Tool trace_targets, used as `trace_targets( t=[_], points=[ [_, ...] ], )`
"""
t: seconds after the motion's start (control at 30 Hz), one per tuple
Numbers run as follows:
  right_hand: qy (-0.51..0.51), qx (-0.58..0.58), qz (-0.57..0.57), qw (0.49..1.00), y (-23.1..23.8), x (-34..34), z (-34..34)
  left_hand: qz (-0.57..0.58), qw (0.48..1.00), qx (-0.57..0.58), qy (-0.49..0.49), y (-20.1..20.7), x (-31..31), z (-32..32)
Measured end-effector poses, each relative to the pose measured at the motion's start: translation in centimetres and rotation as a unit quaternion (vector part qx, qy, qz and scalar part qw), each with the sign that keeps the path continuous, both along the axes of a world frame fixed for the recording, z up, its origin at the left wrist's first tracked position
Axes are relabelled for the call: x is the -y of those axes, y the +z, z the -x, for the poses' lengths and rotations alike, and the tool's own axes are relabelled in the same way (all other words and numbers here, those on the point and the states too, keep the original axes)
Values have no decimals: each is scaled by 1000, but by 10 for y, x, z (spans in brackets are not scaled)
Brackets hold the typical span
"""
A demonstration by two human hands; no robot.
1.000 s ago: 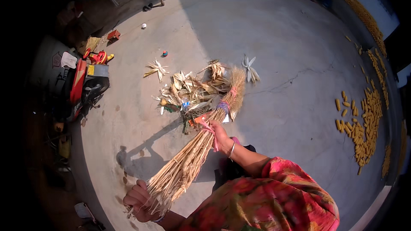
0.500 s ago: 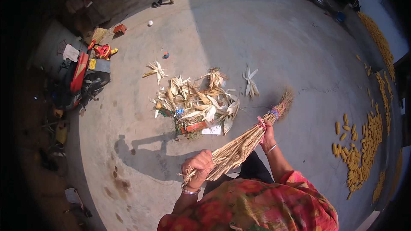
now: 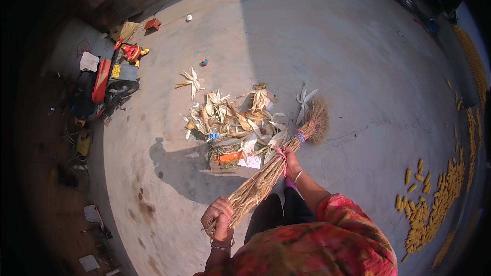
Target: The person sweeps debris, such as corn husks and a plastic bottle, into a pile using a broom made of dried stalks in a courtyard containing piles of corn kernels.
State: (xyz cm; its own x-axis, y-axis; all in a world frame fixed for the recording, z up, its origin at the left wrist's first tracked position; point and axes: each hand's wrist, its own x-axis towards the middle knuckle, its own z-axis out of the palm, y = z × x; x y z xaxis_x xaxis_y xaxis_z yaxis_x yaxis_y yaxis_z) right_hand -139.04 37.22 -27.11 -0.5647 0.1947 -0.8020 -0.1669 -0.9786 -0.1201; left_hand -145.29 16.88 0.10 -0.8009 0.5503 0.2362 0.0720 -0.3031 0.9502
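Observation:
A long straw broom (image 3: 259,185), bound with pink and purple ties, slants across my front in both hands. My left hand (image 3: 218,215) is closed round its thin stalk end, low and near my body. Farther up, my right hand (image 3: 292,163) grips it just below the pink tie. The bushy head (image 3: 319,121) points away to the right, close to a loose pale husk (image 3: 305,101). Beyond the stalks lies a heap of dry corn husks (image 3: 240,120), with an orange-red piece (image 3: 228,157) and a white sheet (image 3: 250,161) at its near edge.
A red motorcycle (image 3: 105,84) stands at the left, beside a red and yellow toy (image 3: 134,52). Many yellow corn cobs (image 3: 434,204) spread over the concrete at the right. A single husk (image 3: 192,82) and a small ball (image 3: 204,62) lie beyond the heap.
The broom has moved left and turned steeper, its bushy head now nearer the pale husk. Both hands have shifted left, still gripping it, and the whole view has shifted slightly.

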Motion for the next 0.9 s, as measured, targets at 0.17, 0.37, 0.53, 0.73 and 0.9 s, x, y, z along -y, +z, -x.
trace_targets(
  t=[0.17, 0.37, 0.53, 0.73, 0.9],
  points=[
    [179, -50, 15, 982, 46, 73, 84, -44, 987, -55, 142, 52, 66, 24],
    [206, -69, 5, 976, 137, 137, 129, -222, 956, -48, 183, 89, 172, 72],
    [204, -75, -38, 975, 150, 91, 129, -238, 963, -82, 98, 70, 155, 97],
    [159, -29, -104, 981, 83, -64, 125, -180, 980, -29, 78, 7, 24, 104],
    [132, -46, -92, 986, 39, -189, 142, -153, 986, -32, 56, -28, -103, 118]
  ],
)
